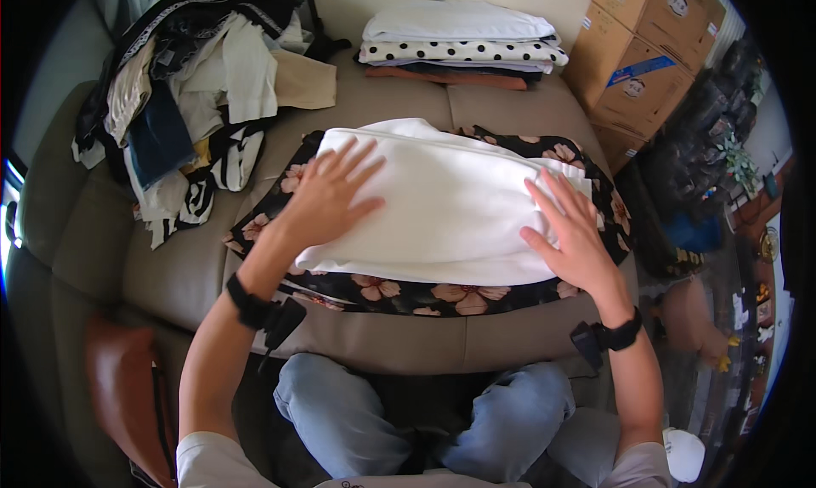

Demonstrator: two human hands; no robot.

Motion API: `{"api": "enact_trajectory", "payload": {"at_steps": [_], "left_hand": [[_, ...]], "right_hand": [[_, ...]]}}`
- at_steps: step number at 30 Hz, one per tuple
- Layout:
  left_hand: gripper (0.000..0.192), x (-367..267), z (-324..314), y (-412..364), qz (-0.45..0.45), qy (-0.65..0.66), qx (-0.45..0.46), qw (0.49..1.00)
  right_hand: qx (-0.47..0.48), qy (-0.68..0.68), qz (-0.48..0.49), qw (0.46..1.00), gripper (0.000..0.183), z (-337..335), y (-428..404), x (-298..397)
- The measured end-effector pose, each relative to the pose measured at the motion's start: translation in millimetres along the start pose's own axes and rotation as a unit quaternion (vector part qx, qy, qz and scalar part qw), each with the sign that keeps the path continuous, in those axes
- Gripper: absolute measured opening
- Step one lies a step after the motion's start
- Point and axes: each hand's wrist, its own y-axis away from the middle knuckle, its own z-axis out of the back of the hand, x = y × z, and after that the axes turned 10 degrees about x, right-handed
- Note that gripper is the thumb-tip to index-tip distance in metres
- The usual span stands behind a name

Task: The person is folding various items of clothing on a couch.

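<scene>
A folded white garment (440, 201) lies before me on the sofa, on top of a black cloth with pink flowers (472, 297). My left hand (335, 195) rests flat on the garment's left part, fingers spread. On its right end lies my right hand (567, 226), also with fingers apart and palm down. Neither hand grips anything. Some loose white folds show beside the right fingers, and the flowered cloth sticks out all around the white one.
A messy heap of clothes (210, 86) covers the sofa's left back. Folded clothes in a stack (459, 48) sit at the back middle. Cardboard boxes (637, 73) are piled at the back right. A brown leather cushion (124, 386) stands at the lower left.
</scene>
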Motion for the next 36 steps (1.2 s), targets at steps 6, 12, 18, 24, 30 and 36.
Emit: {"api": "enact_trajectory", "payload": {"at_steps": [6, 12, 18, 24, 30, 36], "left_hand": [[0.07, 8, -49, 17, 0.013, 0.056, 0.048, 0.997], [0.073, 10, -51, 20, 0.018, 0.077, 0.042, 0.996], [0.069, 8, -61, 25, 0.022, 0.105, 0.009, 0.994], [0.064, 23, -52, 23, -0.046, 0.109, -0.019, 0.993], [0.046, 95, 6, 39, -0.028, 0.127, -0.055, 0.99], [0.044, 206, 54, 76, 0.185, -0.087, -0.24, 0.949]], "right_hand": [[0.055, 0.088, -0.026, 0.994, 0.061, -31, -7, -8], [0.022, 0.113, -0.021, 0.993, 0.065, -38, -10, -10], [0.006, 0.141, -0.027, 0.99, 0.065, -59, -7, -14], [0.032, 0.129, -0.043, 0.99, 0.061, -58, -10, -20], [0.087, 0.064, -0.063, 0.992, 0.059, -50, -15, -19], [0.176, 0.007, -0.096, 0.98, 0.057, -42, -28, -24]]}}
